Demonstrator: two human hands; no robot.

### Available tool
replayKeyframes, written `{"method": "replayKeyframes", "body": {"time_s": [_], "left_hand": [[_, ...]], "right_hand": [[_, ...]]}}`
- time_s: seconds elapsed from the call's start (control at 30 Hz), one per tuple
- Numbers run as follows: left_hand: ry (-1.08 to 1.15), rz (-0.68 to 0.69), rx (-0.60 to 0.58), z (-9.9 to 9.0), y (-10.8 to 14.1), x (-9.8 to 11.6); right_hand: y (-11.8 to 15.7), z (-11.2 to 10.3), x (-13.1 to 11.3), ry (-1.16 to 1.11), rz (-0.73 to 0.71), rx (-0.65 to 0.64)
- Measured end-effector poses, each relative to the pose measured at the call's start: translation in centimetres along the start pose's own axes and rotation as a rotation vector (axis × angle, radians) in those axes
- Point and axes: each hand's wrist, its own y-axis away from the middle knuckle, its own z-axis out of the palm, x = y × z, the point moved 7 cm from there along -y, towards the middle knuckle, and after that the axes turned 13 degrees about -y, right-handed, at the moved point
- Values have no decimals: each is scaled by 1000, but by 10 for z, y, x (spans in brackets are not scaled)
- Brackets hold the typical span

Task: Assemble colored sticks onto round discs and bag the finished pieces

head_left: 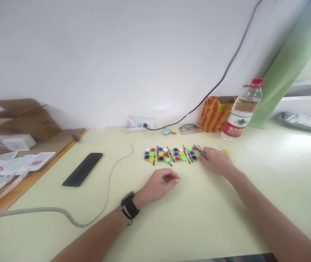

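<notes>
A row of small round coloured discs (161,159) lies on the table, in clusters with bundles of thin coloured plastic sticks (170,156) between them. My right hand (217,160) is at the row's right end, fingers closed and pointing down on several thin sticks (199,150), red and blue among them. Its fingertips partly hide these sticks. Nearer to me, my left hand (157,186) rests on the table in front of the discs. Its fingers are curled, thumb and forefinger close together, and nothing shows in them.
A water bottle (241,112) and a striped bag (215,114) stand at the back right. Along the wall are a power strip (139,125) and glasses (189,128). A black phone-like slab (82,170) and a grey cable (109,185) lie left. A yellow piece (227,150) lies beyond my right hand.
</notes>
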Motion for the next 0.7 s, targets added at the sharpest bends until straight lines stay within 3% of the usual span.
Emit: {"method": "replayKeyframes", "body": {"time_s": [0.47,0.7], "left_hand": [[11,6,5,-1,0,0],[7,-2,2,-1,0,0]], "right_hand": [[-2,-1,9,-136,-21,45],[1,5,1,-131,-9,-14]]}}
